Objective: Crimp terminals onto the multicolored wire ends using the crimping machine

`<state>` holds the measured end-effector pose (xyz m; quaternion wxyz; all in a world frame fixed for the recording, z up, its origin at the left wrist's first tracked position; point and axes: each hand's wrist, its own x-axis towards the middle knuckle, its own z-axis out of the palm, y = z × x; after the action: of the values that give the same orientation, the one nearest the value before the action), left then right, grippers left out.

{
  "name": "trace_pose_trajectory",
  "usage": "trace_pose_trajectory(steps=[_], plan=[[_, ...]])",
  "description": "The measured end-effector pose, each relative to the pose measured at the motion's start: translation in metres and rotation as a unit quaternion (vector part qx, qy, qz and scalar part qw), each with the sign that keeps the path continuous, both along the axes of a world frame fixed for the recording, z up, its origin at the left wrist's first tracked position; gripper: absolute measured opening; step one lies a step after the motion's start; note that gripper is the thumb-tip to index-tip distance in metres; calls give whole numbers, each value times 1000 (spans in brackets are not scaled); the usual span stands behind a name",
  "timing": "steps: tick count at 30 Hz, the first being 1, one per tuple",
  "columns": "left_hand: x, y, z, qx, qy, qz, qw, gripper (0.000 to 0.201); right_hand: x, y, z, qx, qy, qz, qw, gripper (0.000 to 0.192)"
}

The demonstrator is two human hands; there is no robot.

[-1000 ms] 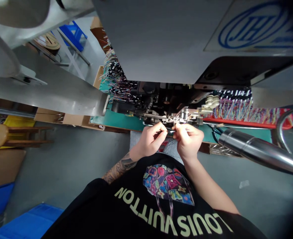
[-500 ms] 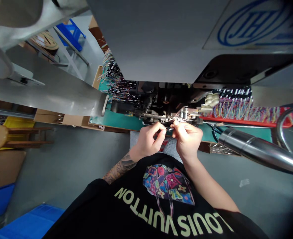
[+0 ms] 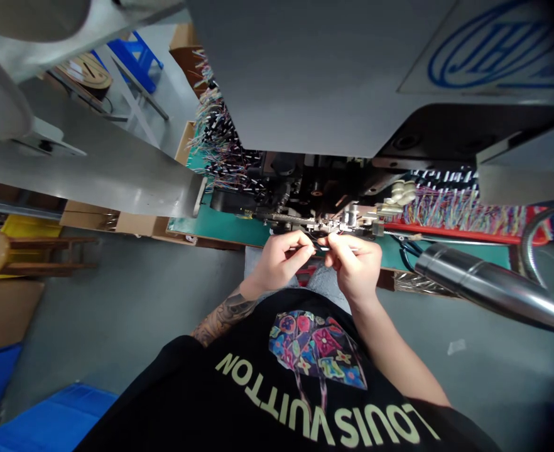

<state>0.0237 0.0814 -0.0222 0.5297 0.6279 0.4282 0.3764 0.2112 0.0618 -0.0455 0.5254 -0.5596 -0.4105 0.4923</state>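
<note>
Just in front of the machine's metal crimping area [image 3: 336, 224], my left hand [image 3: 284, 257] and my right hand [image 3: 356, 263] face each other, close together. A thin black-and-white cable [image 3: 325, 248] spans the small gap between them. Thumb and forefinger of my left hand pinch its left part. On the other side, the fingers of my right hand are closed around its right part, and a bit of white shows along that forefinger. The cable's ends are mostly hidden by my fingers. Above both hands is the dark mechanism [image 3: 315, 188] under the grey machine housing [image 3: 300, 81].
Cable bundles with coloured wire ends [image 3: 218, 138] lie behind left on the green table [image 3: 230, 227]. More cables [image 3: 465, 204] fill a red tray [image 3: 498, 237] at right. A shiny metal tube [image 3: 484, 279] and dark-handled pliers [image 3: 406, 248] are near my right hand.
Both hands have come slightly down, away from the machine's metal parts. More of the black-and-white cable shows between my fingers now. The whole view has shifted a little.
</note>
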Motion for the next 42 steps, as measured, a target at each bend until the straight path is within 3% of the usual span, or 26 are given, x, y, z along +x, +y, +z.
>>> trace_pose_trajectory(steps=[6,11,15,21,29,39,42], plan=[[6,-5,-4,110,33,27,993,27,-8,2,-1,15,-1,-62,998,44],[7,-6,-9,149,47,49,987,22,-12,6,3,6,18,-75,997,43],[7,-5,-7,140,50,55,987,22,-13,5,2,2,15,-62,998,40],[4,-1,-1,68,15,39,997,26,-14,3,-1,15,48,-58,997,27],[5,1,1,140,13,41,989,25,-13,4,2,64,18,-93,993,43],[4,1,0,138,26,42,989,25,-13,5,4,46,14,-94,994,43],[1,3,0,124,22,36,991,24,-10,5,3,18,23,-63,998,37]])
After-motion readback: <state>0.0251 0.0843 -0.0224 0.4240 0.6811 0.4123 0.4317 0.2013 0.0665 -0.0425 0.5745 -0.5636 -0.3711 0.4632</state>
